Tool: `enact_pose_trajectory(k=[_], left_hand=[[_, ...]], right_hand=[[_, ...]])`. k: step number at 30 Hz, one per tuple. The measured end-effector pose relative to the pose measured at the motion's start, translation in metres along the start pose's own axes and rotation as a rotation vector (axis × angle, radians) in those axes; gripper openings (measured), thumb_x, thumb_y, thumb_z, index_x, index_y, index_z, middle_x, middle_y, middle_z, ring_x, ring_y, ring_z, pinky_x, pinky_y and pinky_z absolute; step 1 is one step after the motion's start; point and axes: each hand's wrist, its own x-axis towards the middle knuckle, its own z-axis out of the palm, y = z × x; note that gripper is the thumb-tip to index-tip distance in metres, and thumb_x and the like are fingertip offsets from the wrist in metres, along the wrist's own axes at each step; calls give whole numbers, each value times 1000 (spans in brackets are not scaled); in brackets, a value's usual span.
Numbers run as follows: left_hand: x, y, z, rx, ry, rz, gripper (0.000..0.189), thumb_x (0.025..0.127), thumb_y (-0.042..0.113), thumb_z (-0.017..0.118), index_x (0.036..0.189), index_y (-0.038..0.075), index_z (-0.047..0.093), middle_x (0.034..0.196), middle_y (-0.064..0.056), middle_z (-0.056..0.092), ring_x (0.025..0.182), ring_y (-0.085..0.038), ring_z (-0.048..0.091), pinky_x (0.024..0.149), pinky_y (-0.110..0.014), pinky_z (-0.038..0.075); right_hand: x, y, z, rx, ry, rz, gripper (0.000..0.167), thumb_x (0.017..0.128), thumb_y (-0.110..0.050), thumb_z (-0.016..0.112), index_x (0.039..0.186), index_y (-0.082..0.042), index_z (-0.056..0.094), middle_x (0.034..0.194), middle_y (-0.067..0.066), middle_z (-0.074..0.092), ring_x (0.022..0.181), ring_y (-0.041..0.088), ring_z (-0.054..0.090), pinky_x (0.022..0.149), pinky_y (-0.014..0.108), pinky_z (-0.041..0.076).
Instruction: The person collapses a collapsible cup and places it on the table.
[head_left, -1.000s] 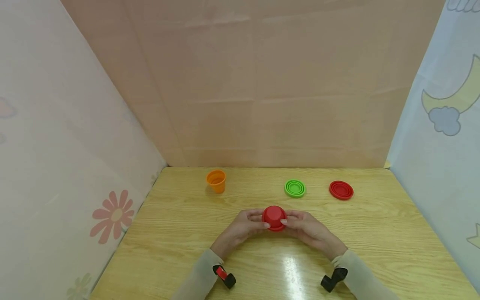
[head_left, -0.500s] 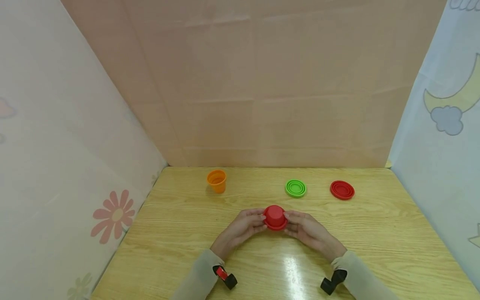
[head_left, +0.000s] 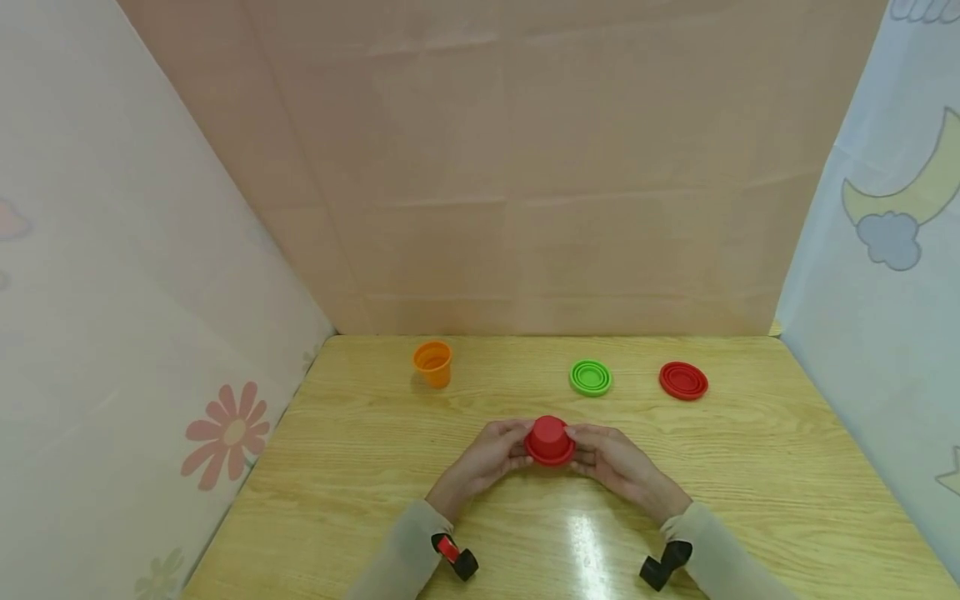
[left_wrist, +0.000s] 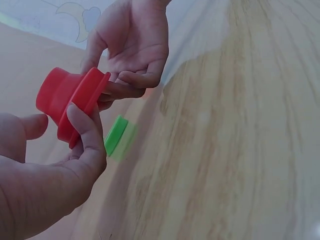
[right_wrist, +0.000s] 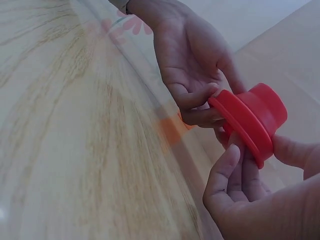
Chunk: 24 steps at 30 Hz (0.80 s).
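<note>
Both hands hold a red collapsible silicone cup (head_left: 550, 440) between them, its narrow base up and its wide rim toward the table. My left hand (head_left: 487, 461) grips the rim from the left, with curled fingers at the rim and the thumb by the stepped wall. From the other side my right hand (head_left: 618, 468) pinches it the same way. In the left wrist view the cup (left_wrist: 70, 102) is partly extended, a narrower section standing out of the wide rim band. The right wrist view shows fingers of both hands under the rim of the cup (right_wrist: 250, 120).
An orange cup (head_left: 433, 364) stands extended at the back left of the wooden table (head_left: 337, 467). Farther right lie a flattened green collapsible cup (head_left: 590, 378) and a flattened red one (head_left: 683, 381). A beige backdrop (head_left: 510, 208) rises behind, with printed side panels at left and right.
Thumbs have shifted from the near side of the red cup up to its sides. Its narrower section now stands out more from the rim. The other cups stay in place.
</note>
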Motion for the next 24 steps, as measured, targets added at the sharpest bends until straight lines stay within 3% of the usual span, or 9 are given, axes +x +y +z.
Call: enact_pose_trajectory(k=[7, 16, 24], left_hand=[[2, -1, 3, 29, 20, -27, 40, 113, 25, 49, 140, -1, 63, 116, -5, 72, 90, -13, 63, 77, -20, 57], [6, -2, 8, 41, 51, -72, 35, 109, 25, 55, 128, -1, 71, 105, -3, 72, 83, -14, 62, 71, -19, 57], [5, -3, 5, 76, 75, -49, 26, 104, 15, 62, 114, -6, 74, 91, -4, 72, 69, -10, 66, 62, -19, 61]], right_hand=[[2, 1, 1, -29, 25, 2, 16, 109, -22, 57, 114, -18, 72, 104, -9, 76, 96, 7, 69, 88, 24, 58], [2, 1, 1, -70, 48, 13, 17, 109, -23, 56, 113, -18, 72, 100, -11, 76, 89, 5, 67, 81, 22, 57], [1, 1, 3, -132, 17, 13, 23, 110, -26, 56, 117, -17, 76, 96, -11, 78, 81, 2, 66, 70, 17, 54]])
